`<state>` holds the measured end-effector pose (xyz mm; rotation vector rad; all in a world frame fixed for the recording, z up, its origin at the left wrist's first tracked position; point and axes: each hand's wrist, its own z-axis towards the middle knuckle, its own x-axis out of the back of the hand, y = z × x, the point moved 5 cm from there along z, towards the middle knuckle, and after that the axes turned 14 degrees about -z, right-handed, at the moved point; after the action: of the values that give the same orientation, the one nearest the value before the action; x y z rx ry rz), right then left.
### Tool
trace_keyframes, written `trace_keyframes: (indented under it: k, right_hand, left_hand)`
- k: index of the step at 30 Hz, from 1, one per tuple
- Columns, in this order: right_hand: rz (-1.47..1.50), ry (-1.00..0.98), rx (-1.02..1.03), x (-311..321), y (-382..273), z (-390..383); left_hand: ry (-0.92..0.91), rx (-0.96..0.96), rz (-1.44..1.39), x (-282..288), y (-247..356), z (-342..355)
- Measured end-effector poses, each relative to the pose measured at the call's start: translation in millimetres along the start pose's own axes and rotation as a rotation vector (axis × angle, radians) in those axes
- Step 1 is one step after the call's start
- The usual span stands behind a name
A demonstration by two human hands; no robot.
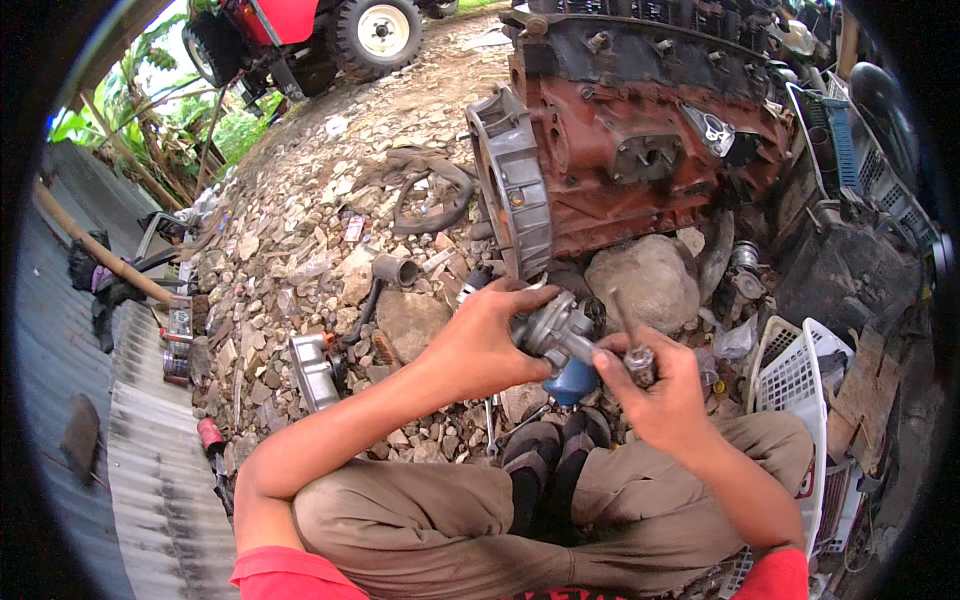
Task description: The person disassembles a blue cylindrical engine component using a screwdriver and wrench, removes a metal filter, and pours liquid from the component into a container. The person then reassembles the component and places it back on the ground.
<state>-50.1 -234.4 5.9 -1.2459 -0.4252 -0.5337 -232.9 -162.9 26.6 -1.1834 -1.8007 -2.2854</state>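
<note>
Well, first on the left, a silver metal cover [315,375] down on the stones [265,345], well apart from both hands. Next, the left hand [485,338], with the grip clamped on the fat side of a grey metal part [548,328], fingers over the top and thumb down below. Best to squeeze firmly there, so as not to let the part wobble or twist, and to tip the working side up a little for a clear look. Then the grey part itself, up in the air over the stones and between the two hands: tucked inside the left grip, and just beside the right one, with a stubby pipe [577,343] sticking out toward the right thumb. Touching that thumb or not, hard to tell. Just under the pipe, something round and blue [572,385]; joined on or not, hard to tell too. Last, the right hand [665,385], with the grip closed around the low end of a thin dark rod [624,318], free end pointing up and away. Better to go slow and soft with that rod, with no hard pokes, and to watch out for dropped bits among the stones.
</note>
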Motion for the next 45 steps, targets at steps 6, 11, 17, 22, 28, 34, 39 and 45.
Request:
trace_keyframes:
  k: [6,11,17,22,28,34,39,45]
  right_hand:
    - [-0.158,0.152,0.286,-3.3,-13.4,-1.5]
    - [-0.175,0.104,0.207,-0.5,-5.8,1.2]
    - [-0.089,-0.002,-0.027,1.4,10.5,2.1]
    - [0.106,-0.12,-0.256,4.1,33.9,5.6]
    - [0.045,-0.08,-0.249,9.0,47.2,10.5]
    - [0.079,-0.084,-0.215,9.7,52.5,11.9]
    - [-0.067,-0.039,-0.084,13.2,30.1,8.7]
    - [-0.173,0.04,0.134,4.0,23.3,3.3]
  left_hand:
    - [-0.121,0.056,-0.138,-24.4,-8.2,5.4]
    - [-0.125,0.011,-0.013,-32.5,-3.7,13.3]
    - [-0.155,0.007,0.056,-44.6,-0.6,19.3]
    - [-0.148,0.025,0.016,-55.7,-4.9,28.3]
    - [-0.161,0.087,0.024,-59.2,-6.4,42.4]
    - [-0.187,0.114,-0.002,-63.2,-2.6,47.0]
    - [-0.209,0.114,-0.091,-63.4,-10.0,39.2]
    - [-0.172,0.075,-0.112,-56.7,-12.5,32.9]
